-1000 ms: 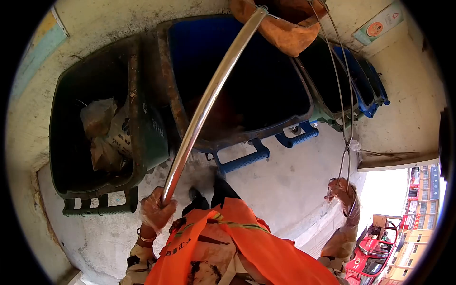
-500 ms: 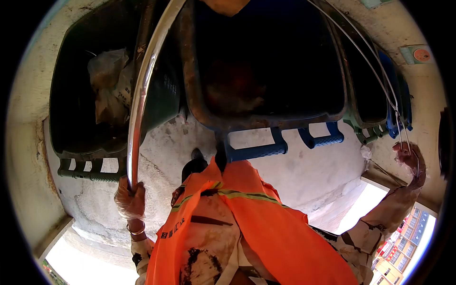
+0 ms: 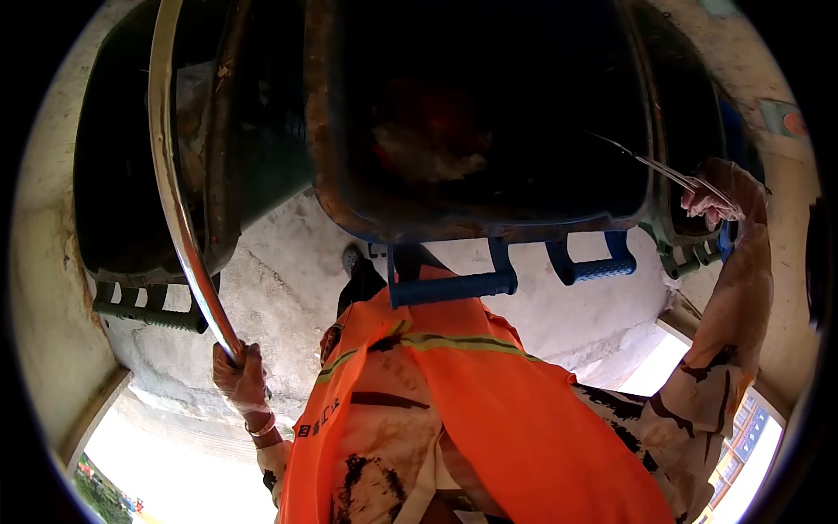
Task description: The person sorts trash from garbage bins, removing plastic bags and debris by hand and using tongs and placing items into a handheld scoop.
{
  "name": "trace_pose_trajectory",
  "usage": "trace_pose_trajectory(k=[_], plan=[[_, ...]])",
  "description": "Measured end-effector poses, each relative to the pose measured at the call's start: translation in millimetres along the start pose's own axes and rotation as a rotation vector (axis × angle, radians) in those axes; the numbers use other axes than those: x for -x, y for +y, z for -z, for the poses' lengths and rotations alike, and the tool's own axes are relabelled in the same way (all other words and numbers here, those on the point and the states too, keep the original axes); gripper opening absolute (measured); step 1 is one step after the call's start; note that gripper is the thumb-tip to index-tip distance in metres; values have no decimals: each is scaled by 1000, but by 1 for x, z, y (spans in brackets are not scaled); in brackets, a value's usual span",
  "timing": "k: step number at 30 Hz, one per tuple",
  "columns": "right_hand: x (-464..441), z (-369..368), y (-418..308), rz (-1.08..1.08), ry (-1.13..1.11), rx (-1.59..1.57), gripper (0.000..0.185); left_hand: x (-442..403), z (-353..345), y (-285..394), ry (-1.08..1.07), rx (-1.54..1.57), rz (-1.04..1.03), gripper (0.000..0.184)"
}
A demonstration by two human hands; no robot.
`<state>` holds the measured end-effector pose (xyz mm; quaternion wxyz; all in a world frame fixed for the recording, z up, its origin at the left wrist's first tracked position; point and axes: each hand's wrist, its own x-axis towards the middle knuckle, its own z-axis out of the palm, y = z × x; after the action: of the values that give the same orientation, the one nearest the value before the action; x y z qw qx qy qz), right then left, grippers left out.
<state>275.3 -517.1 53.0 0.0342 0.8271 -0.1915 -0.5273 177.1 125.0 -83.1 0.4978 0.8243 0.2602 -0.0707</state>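
My left hand [image 3: 242, 377], in a clear plastic glove, is closed around the lower end of a shiny metal pole [image 3: 177, 188]. The pole slants up and left across the left bin; its far end is out of view. My right hand [image 3: 723, 192], also gloved in clear plastic, grips thin metal tongs [image 3: 663, 169]. Their tips point left over the open mouth of the large blue-handled bin [image 3: 524, 229]. Inside that dark bin lies pale and reddish waste [image 3: 432, 148], hard to make out. Nothing shows between the tongs' tips.
On the left stands a green bin [image 3: 144, 278] with pale plastic bags [image 3: 192, 100] inside. Another green bin [image 3: 676, 231] stands at the right. The blue handles [image 3: 463, 286] jut toward my orange vest [image 3: 489, 375]. Concrete floor [image 3: 279, 301] lies below, with walls [image 3: 52, 244] on both sides.
My right hand has risen, and the tongs have swung to point left over the middle bin. The pole in my left hand has tilted further left, across the left bin.
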Motion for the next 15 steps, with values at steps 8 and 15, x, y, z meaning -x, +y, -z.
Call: trace_pose_trajectory(k=[8,15], plan=[[-115,26,-62,64,112,254,43,31,-3,-7,37,-87,-53,21],[-108,28,-59,-9,265,279,46,41,-7,-15,16,-120,-75,20]])
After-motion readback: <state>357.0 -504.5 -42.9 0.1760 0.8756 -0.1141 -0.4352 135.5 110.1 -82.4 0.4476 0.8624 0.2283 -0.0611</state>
